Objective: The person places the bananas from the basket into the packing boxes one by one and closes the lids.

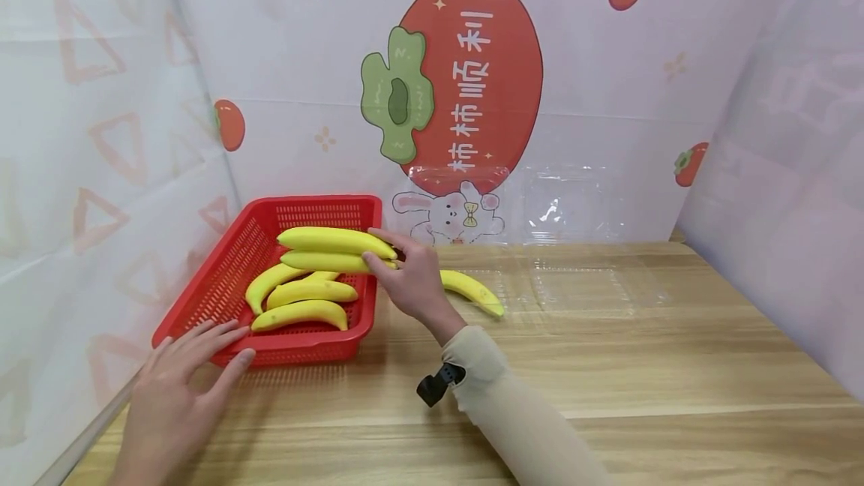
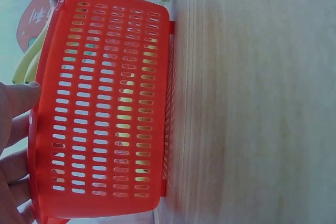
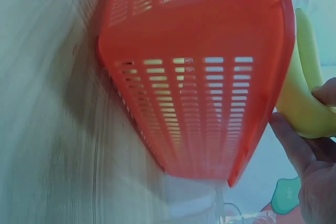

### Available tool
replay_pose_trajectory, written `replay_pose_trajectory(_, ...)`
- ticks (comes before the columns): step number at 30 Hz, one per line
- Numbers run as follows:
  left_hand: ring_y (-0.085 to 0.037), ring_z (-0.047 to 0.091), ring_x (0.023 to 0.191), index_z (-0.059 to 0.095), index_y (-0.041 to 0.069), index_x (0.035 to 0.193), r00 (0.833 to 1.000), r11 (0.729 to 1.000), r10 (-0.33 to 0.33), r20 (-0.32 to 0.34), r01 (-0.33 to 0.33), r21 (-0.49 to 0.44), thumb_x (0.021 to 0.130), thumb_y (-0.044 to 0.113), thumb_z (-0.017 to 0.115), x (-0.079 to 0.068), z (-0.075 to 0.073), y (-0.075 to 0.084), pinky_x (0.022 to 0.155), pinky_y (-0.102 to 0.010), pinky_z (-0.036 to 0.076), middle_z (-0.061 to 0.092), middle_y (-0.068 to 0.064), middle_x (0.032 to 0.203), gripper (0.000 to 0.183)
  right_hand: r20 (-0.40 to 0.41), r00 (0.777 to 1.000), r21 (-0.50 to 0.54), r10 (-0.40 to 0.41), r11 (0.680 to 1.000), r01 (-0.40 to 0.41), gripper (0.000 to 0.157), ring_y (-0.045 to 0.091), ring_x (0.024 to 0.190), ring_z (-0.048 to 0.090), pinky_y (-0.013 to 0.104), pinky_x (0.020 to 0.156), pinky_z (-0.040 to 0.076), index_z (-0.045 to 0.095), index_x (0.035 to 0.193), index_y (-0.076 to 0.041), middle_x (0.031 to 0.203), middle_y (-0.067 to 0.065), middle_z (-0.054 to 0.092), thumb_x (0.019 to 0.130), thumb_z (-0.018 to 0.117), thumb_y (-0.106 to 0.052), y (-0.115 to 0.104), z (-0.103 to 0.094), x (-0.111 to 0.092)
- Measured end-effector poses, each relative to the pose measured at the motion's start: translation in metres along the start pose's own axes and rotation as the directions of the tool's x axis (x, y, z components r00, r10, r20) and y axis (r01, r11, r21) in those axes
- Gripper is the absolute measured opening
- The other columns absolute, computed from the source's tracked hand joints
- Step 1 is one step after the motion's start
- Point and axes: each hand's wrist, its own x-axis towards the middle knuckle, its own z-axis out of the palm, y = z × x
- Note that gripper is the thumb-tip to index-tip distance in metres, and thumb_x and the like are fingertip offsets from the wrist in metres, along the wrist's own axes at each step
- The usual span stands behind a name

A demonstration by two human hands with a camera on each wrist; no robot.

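My right hand (image 1: 415, 280) holds two yellow bananas (image 1: 331, 240) by their right ends, side by side over the red plastic basket (image 1: 297, 353). In the right wrist view the held bananas (image 3: 304, 103) show beyond the basket's rim, with fingers and thumb around them. Several more bananas (image 1: 304, 313) lie inside the basket. My left hand (image 1: 177, 388) is at the basket's near left corner, its fingers extended over the rim. In the left wrist view the thumb touches the rim of the basket (image 2: 100, 108).
Right of the basket, a single banana (image 1: 475, 294) lies by a clear plastic clamshell box, partly hidden by my right hand. Another clear clamshell box (image 1: 577, 287) stands open farther right. A patterned cloth (image 1: 594, 111) hangs behind the wooden table (image 1: 607, 388).
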Motion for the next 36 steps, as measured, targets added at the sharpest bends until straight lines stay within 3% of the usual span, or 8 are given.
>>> replay_pose_trajectory(8,-0.048,0.051,0.138,0.071,0.015,0.138,1.0,1.0,-0.009,0.0,0.009,0.009,0.096,0.035,0.079,0.001,0.0,0.0,0.132,-0.068,0.016,0.067,-0.024,0.142,0.047,-0.067,0.998,-0.045,-0.021,0.999,0.018,0.042,0.019,0.095,0.069,0.025,0.08,0.063,0.071,0.138,-0.009,0.121,0.01,0.077,0.099,0.076,-0.023,0.004,-0.019,-0.002)
replay_pose_trajectory(18,-0.048,0.052,0.137,0.072,0.015,0.136,1.0,1.0,0.008,-0.007,-0.008,0.0,0.095,0.032,0.08,0.001,0.002,0.0,0.133,-0.065,0.016,0.068,-0.024,0.14,0.045,-0.112,0.993,-0.094,-0.041,0.995,0.031,0.042,0.021,0.096,0.071,0.029,0.083,0.065,0.071,0.138,-0.009,0.122,0.01,0.077,0.099,0.076,-0.024,0.009,-0.036,-0.009)
replay_pose_trajectory(29,-0.048,0.05,0.138,0.071,0.015,0.138,1.0,1.0,-0.023,0.004,0.023,0.021,0.095,0.034,0.079,-0.002,-0.001,-0.004,0.132,-0.068,0.017,0.067,-0.024,0.142,0.048,-0.156,0.985,-0.144,-0.077,0.988,0.055,0.039,0.022,0.094,0.072,0.032,0.081,0.065,0.073,0.135,-0.009,0.12,0.012,0.077,0.098,0.077,-0.023,0.021,-0.056,-0.012)
replay_pose_trajectory(36,-0.047,0.051,0.138,0.071,0.016,0.138,1.0,1.0,-0.01,0.003,0.01,0.011,0.095,0.034,0.08,0.0,0.001,-0.002,0.131,-0.069,0.019,0.068,-0.023,0.141,0.048,-0.19,0.98,-0.17,-0.057,0.985,0.024,0.039,0.022,0.093,0.072,0.023,0.078,0.061,0.073,0.134,-0.008,0.12,0.013,0.077,0.098,0.078,-0.021,0.026,-0.08,-0.015)
